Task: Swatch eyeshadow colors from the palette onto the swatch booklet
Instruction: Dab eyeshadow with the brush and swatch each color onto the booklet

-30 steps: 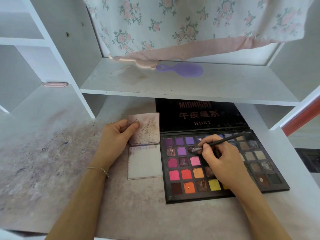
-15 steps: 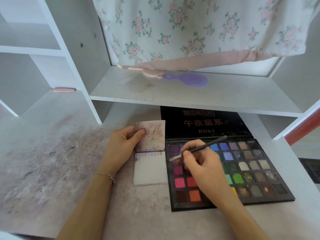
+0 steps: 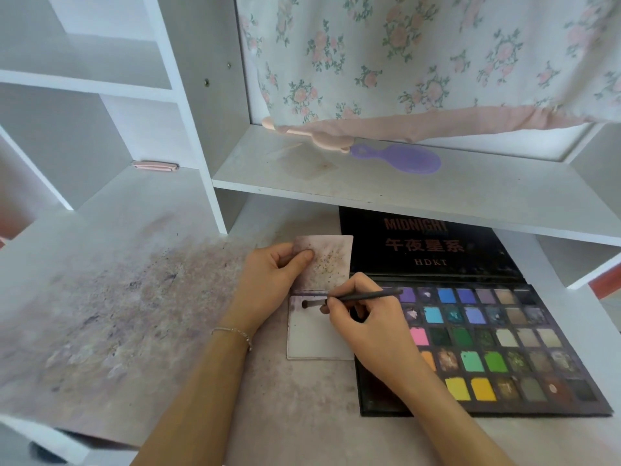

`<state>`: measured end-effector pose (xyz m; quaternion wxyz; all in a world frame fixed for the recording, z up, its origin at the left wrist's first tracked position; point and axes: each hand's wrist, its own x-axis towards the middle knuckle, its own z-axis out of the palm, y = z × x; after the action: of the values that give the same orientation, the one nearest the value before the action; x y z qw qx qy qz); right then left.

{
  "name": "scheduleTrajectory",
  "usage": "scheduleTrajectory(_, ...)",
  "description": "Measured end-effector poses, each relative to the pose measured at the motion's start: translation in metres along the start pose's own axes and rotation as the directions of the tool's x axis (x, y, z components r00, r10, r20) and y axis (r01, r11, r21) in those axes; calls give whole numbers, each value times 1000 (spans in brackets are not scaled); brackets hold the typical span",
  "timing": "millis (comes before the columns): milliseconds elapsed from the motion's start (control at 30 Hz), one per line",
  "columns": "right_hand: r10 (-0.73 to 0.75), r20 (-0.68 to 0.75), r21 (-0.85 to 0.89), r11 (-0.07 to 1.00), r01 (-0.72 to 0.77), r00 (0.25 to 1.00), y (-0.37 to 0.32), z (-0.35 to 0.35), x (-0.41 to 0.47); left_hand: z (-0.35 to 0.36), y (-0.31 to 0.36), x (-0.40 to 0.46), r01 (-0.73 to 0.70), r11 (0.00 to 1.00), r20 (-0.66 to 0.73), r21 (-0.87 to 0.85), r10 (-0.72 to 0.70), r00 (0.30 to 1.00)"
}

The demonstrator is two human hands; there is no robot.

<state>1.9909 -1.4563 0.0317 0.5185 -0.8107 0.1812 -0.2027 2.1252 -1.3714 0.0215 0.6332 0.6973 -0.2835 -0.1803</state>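
The right hand (image 3: 369,326) pinches a thin brush (image 3: 349,299), lying nearly level, tip pointing left onto the swatch booklet (image 3: 319,341). The left hand (image 3: 268,290) pinches the booklet's raised top page. The palette (image 3: 504,351) lies open just right on the tabletop (image 3: 117,314).

brush (image 3: 349,299) moved from palette (image 3: 504,344) onto booklet (image 3: 319,338).

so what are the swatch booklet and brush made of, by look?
Swatch booklet: matte white paper or thin card, likely; flat pages, powder-stained, upper page folds back. Brush: slim dark handle with a dull sheen, plastic or coated metal, unclear; dark soft tip.
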Motion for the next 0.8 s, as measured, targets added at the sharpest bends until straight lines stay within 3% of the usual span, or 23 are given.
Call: scheduleTrajectory(800, 36, 24, -54, 998, -34, 999, 0, 1, 1, 1, 2, -1, -17, 1000, 4, -7, 17, 1000)
